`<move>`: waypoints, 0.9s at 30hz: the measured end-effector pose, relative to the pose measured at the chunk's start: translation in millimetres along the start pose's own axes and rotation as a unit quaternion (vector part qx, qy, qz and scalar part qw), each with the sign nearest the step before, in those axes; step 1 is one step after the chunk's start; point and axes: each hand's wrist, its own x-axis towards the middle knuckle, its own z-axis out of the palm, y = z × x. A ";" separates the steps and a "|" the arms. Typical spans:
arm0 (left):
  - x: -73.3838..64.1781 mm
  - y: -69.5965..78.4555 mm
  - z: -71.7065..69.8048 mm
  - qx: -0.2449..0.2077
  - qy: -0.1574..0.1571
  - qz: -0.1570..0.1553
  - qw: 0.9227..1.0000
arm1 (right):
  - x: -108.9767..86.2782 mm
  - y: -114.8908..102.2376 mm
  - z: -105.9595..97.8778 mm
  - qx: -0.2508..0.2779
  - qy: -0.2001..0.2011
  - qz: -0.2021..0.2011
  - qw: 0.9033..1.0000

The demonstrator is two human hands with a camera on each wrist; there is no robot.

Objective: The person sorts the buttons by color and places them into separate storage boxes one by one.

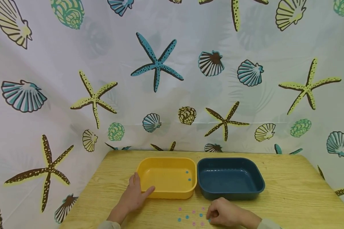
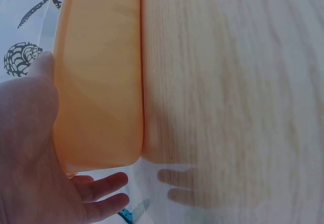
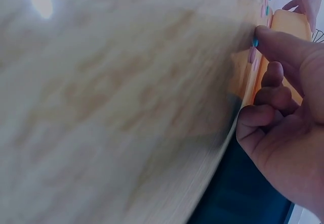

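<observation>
Two hands (image 1: 133,196) (image 1: 225,212) — left touches yellow tub (image 1: 175,194), right seemingly pinches a blue disc (image 3: 255,42).

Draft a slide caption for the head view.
Left hand on the yellow tray, right hand at a blue piece, dark blue tray alongside.

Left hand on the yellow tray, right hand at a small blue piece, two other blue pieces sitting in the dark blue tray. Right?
One error: the two other blue pieces are in the yellow tray, not the dark blue tray; the head view shows it. Left hand on the yellow tray and right hand at a small blue piece stand.
</observation>
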 end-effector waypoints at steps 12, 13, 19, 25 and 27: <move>0.1 0.3 0.0 0.002 0.006 0.004 1.000 | 2.8 1.8 0.0 0.014 -0.003 0.034 0.999; 0.3 0.1 0.2 0.001 0.006 0.004 1.000 | 2.9 2.0 0.2 0.015 -0.004 0.038 0.999; 1.1 -0.8 0.7 0.000 0.006 0.001 1.000 | 3.2 2.5 1.6 0.023 -0.009 0.062 0.998; 0.6 0.1 -0.1 0.001 0.007 0.002 1.000 | 3.8 -0.1 1.1 0.041 -0.014 0.071 0.997; 0.2 0.5 -0.3 0.001 0.007 0.002 1.000 | 3.6 -0.9 1.0 0.046 -0.014 0.068 0.997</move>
